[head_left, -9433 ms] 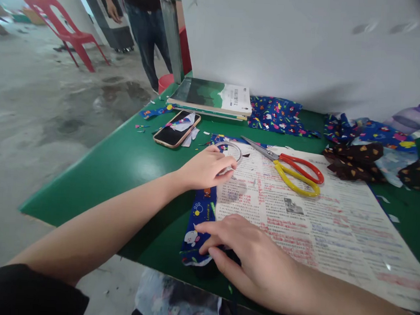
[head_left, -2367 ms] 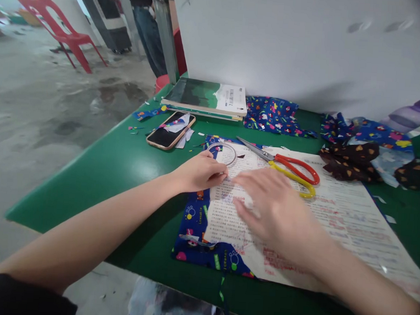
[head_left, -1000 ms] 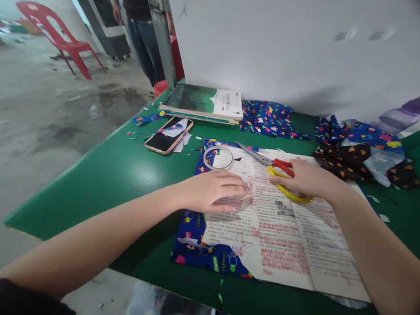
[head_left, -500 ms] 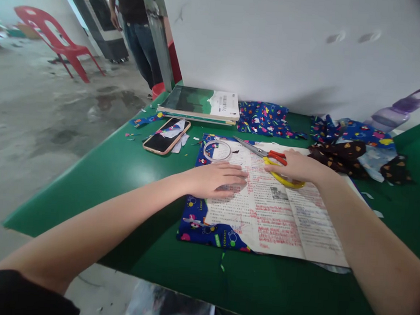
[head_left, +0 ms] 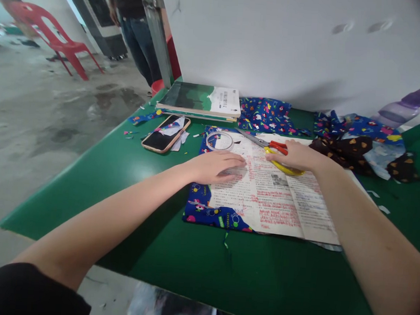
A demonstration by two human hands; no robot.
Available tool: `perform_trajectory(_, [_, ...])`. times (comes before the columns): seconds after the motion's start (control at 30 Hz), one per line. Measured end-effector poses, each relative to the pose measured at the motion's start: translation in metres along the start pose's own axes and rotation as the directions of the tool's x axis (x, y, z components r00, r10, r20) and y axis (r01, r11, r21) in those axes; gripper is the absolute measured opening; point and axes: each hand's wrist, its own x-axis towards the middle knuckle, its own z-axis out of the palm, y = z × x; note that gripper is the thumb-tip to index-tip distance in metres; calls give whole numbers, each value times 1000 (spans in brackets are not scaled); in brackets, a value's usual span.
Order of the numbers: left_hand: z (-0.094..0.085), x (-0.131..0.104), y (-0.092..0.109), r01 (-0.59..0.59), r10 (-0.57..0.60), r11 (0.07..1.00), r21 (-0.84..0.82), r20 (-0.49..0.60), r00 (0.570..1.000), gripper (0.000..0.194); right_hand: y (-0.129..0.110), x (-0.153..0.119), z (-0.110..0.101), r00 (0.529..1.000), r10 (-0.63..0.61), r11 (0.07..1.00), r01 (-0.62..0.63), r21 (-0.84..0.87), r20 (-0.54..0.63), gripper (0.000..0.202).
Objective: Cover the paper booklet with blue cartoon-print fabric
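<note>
**Hands on paper sheet, scissors under right**

Printed paper sheet (head_left: 271,200) lies over blue patterned fabric (head_left: 206,210) on green table (head_left: 122,170); both thin, floppy, likely to slide. Left hand (head_left: 214,167) flat, fingers spread, pressing paper. Right hand (head_left: 298,156) loosely curled over scissors (head_left: 268,146) handles; the stiff handle loops look best to grip. Tape ring (head_left: 220,140) beyond.

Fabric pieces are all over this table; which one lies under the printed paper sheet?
The blue cartoon-print fabric showing along the paper sheet's left and near edges. The blue floral piece by the books and the brown heart-print scraps lie uncovered farther back.

Bare green table (head_left: 129,180) left; fabric scraps (head_left: 358,139) crowding right.
</note>
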Motion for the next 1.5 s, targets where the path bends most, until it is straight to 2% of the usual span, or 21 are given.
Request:
perform_trajectory(0.07, [1, -4, 1, 44, -43, 999, 9, -88, 995, 34, 2, -3, 6, 998, 37, 998, -35, 44, -44, 87])
perform_trajectory(0.1, [2, -7, 1, 70, -68, 997, 12, -132, 989, 32, 0, -7, 8, 994, 53, 996, -46, 76, -92, 84])
perform_trajectory(0.13, [2, -10, 1, 100, -96, 995, 13, -172, 980, 30, -3, -12, 10, 980, 52, 993, -30, 117, -190, 79])
perform_trajectory(0.2, [3, -16, 1, 160, -152, 987, 14, -235, 960, 27, -18, -27, 10, 923, 8, 981, 67, 181, -385, 60])
perform_trajectory(0.27, [3, -21, 0, 200, -186, 979, 21, -284, 941, 20, -44, -50, 7, 880, -121, 939, 251, 234, -459, 48])
perform_trajectory(0.37, [1, -27, -2, 246, -216, 969, 35, -365, 906, 9, -91, -93, 2, 799, -370, 809, 528, 259, -473, 32])
perform_trajectory(0.47, [-1, -31, 1, 303, -257, 951, 55, -399, 880, 10, -129, -130, 6, 725, -542, 690, 673, 267, -425, 27])
perform_trajectory(0.57, [-4, -37, 11, 392, -335, 917, 81, -380, 862, 20, -147, -147, 19, 711, -615, 682, 697, 222, -341, 26])
perform_trajectory(0.7, [-10, -52, 21, 560, -477, 818, 131, -389, 788, 22, -151, -145, 36, 716, -625, 689, 693, 212, -311, 22])
perform_trajectory(0.77, [-13, -62, 23, 615, -538, 769, 173, -344, 769, 19, -150, -142, 41, 718, -622, 678, 694, 243, -313, 17])
perform_trajectory(0.87, [-18, -72, 22, 655, -617, 730, 196, -222, 755, 42, -149, -141, 43, 697, -619, 638, 715, 285, -363, 12])
perform_trajectory(0.93, [-22, -75, 23, 701, -685, 704, 113, -156, 712, 55, -149, -143, 42, 681, -600, 613, 728, 307, -419, 11])
perform_trajectory(1.0, [-27, -74, 26, 760, -759, 649, -26, -77, 646, 61, -148, -144, 41, 673, -570, 597, 733, 325, -472, 9])
perform_trajectory(1.1, [-36, -71, 31, 807, -794, 536, -247, 177, 582, 64, -147, -144, 40, 653, -535, 583, 745, 325, -536, 8])
perform_trajectory(1.2, [-43, -71, 35, 812, -662, 347, -469, 491, 566, 63, -147, -144, 40, 608, -536, 563, 775, 288, -586, 9])
perform_trajectory(1.23, [-44, -72, 35, 806, -601, 279, -522, 559, 571, 61, -148, -144, 40, 594, -541, 558, 783, 275, -595, 10])
perform_trajectory(1.3, [-45, -74, 35, 771, -479, 187, -609, 629, 613, 54, -149, -144, 40, 578, -555, 553, 794, 253, -598, 10])
perform_trajectory(1.43, [-44, -76, 34, 669, -250, 123, -733, 629, 736, 44, -149, -144, 41, 567, -576, 551, 801, 233, -589, 9])
perform_trajectory(1.5, [-46, -75, 36, 648, -149, 112, -753, 632, 760, 47, -148, -143, 42, 569, -581, 549, 802, 236, -582, 9])
